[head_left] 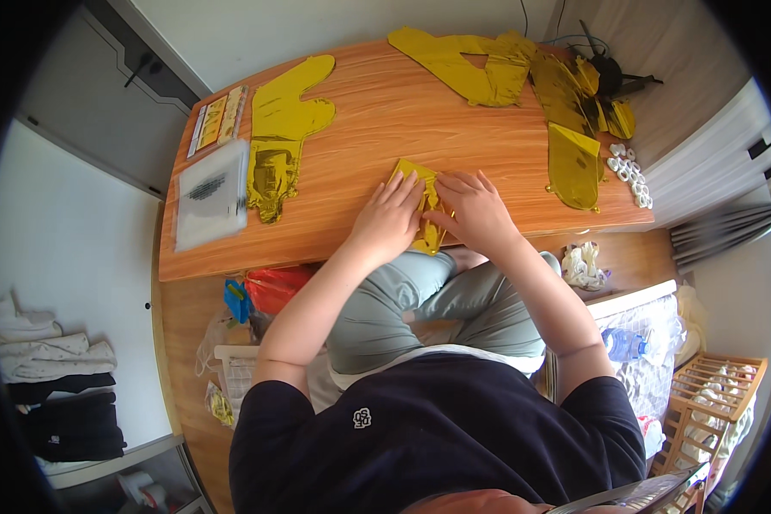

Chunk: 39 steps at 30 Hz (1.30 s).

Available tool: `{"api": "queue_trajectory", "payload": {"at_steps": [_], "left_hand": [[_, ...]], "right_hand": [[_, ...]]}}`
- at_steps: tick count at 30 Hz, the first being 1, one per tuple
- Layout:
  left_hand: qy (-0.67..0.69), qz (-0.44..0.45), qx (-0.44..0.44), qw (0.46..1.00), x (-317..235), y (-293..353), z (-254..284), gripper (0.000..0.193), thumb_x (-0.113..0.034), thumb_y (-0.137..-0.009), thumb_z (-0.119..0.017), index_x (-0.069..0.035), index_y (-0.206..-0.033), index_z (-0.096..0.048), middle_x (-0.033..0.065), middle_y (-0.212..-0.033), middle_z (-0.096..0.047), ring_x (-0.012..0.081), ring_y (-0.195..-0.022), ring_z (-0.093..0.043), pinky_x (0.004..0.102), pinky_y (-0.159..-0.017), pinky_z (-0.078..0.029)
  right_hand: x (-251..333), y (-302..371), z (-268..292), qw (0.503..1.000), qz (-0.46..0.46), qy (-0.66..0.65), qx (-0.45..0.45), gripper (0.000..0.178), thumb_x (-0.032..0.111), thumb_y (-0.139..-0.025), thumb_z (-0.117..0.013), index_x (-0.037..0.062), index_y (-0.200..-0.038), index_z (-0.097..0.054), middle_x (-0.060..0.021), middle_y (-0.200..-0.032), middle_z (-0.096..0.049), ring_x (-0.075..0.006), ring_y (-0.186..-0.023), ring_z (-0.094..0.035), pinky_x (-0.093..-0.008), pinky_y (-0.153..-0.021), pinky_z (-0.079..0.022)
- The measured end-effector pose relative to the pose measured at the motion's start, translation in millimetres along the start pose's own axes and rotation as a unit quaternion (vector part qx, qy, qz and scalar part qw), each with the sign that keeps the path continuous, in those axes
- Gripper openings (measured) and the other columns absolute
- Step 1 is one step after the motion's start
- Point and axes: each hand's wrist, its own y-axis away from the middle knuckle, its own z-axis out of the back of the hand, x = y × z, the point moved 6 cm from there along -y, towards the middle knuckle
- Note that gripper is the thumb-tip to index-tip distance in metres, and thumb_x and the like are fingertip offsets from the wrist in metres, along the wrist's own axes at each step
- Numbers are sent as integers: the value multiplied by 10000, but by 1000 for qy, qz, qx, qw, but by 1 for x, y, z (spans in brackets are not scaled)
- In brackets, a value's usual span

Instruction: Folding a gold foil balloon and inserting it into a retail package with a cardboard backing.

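Note:
A gold foil balloon (427, 238), flat and folded into a narrow piece, lies at the near edge of the wooden table (360, 111). My left hand (391, 218) rests on its left side with the fingers stretched out. From the right, my right hand (473, 212) lies over it, fingers extended and thumb reaching toward the middle. Creased foil shows between the two hands, and its upper end sticks out past the left fingertips. Parts of the balloon are hidden under my palms.
Flat gold foil balloons lie at the left (293, 107), far right (471, 64) and right (574, 167). Clear plastic bags (212, 193) and a printed sheet (218, 122) sit along the left edge. Small white rolls (630, 176) line the right edge, near a black stand (606, 75).

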Motion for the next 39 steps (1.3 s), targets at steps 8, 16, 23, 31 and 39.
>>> {"api": "queue_trajectory", "payload": {"at_steps": [8, 16, 23, 31, 39], "left_hand": [[26, 81, 21, 996, -9, -4, 2, 529, -246, -1061, -486, -6, -1531, -456, 223, -1617, -416, 401, -1520, -359, 563, -1233, -297], [-46, -53, 40, 997, 7, -46, 25, 538, -292, -1054, -570, -152, -1565, -476, 114, -1639, -426, 309, -1534, -362, 541, -1253, -284], [-2, -193, 93, 977, 17, -42, -3, 650, -325, -1085, -512, -120, -1656, -280, 94, -1706, -306, 280, -1587, -260, 519, -1288, -201], [-7, -196, 92, 976, 20, -40, -7, 641, -310, -1079, -510, -117, -1650, -293, 87, -1705, -312, 261, -1584, -268, 503, -1284, -209], [-8, -196, 84, 977, 20, -41, -7, 619, -293, -1084, -503, -126, -1647, -306, 80, -1705, -314, 251, -1577, -283, 495, -1282, -219]], "right_hand": [[-18, -2, 4, 995, 41, 26, 83, 714, 536, -903, -717, 100, -1457, -606, -54, -1537, -560, -301, -1501, -397, -612, -1263, -205], [-21, -7, 0, 993, 66, 46, 85, 708, 611, -861, -722, 172, -1411, -647, -35, -1439, -632, -290, -1446, -451, -626, -1258, -212], [-28, -1, -5, 998, 61, -3, 27, 685, 588, -850, -749, 158, -1376, -663, -52, -1358, -673, -302, -1429, -466, -622, -1259, -206], [-20, 23, 16, 994, 101, -22, -32, 498, 269, -890, -753, 62, -1333, -656, -127, -1376, -652, -341, -1330, -562, -528, -1185, -376], [5, 39, 23, 973, 215, -87, -22, 425, 117, -849, -741, 66, -1269, -699, -115, -1306, -689, -324, -1248, -627, -481, -1087, -492]]}}
